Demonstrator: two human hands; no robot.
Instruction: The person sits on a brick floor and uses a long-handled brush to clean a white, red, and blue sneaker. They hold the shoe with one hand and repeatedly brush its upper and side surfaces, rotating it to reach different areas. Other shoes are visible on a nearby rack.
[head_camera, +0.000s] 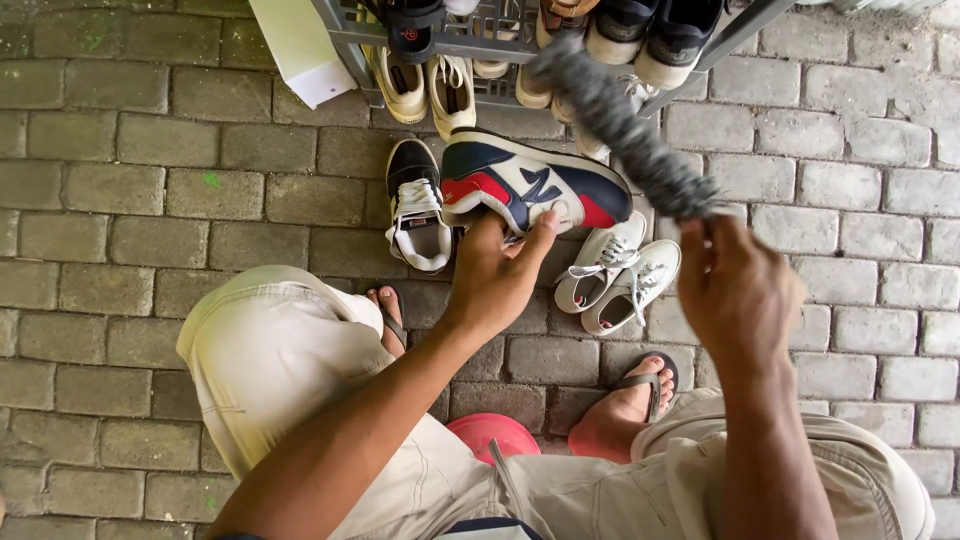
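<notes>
Overhead, the paved ground (120, 180) of grey-brown bricks fills the view. A grey metal rack (470, 35) sits at the top edge, loaded with several pairs of shoes; a white box (300, 50) leans just left of it.

The person sits low, knees apart in light beige trousers (280, 350), feet in sandals on the bricks. A red stool (492, 433) shows between the legs.

Held item 1: a navy, red and white sneaker (530, 182), lying on its side, toe to the right, sole edge toward the person. It is lifted just above the ground, directly in front of the left hand (495, 275). The left hand is partly closed around the sneaker's lower edge: thumb pressed up against the white side panel, fingers curled underneath and out of sight.

Held item 2: a long grey fuzzy brush (620, 130), blurred, slanting from the rack down to the right hand (740, 290). The right hand is closed on its lower end, fingertips pinched together at the top of the hand.

On the ground: a black and white sneaker (417, 205) just left of the held sneaker, and a pair of white sneakers (620, 275) lying between the two hands.
</notes>
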